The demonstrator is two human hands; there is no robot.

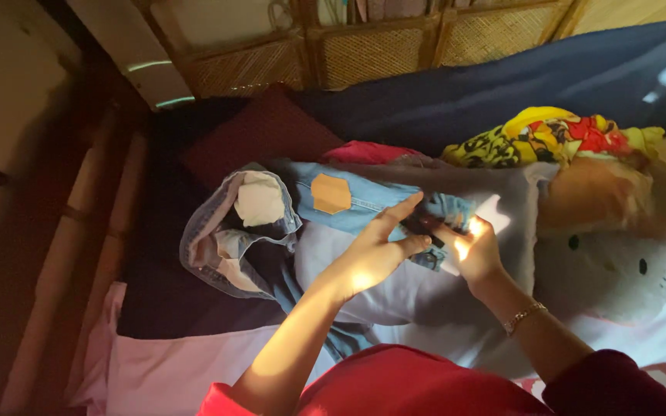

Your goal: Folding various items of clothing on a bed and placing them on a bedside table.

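Bed (502, 85): left hand (375, 250) open, flat on jeans (348, 204); right hand (472, 250) pinching waistband.

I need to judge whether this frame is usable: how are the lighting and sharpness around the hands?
Head view: a hard patch of sunlight blows out the right hand and brightens the left hand and forearm; the jeans beneath read clearly; the left side by the wooden frame sinks into deep shadow; overall soft, slightly blurred.
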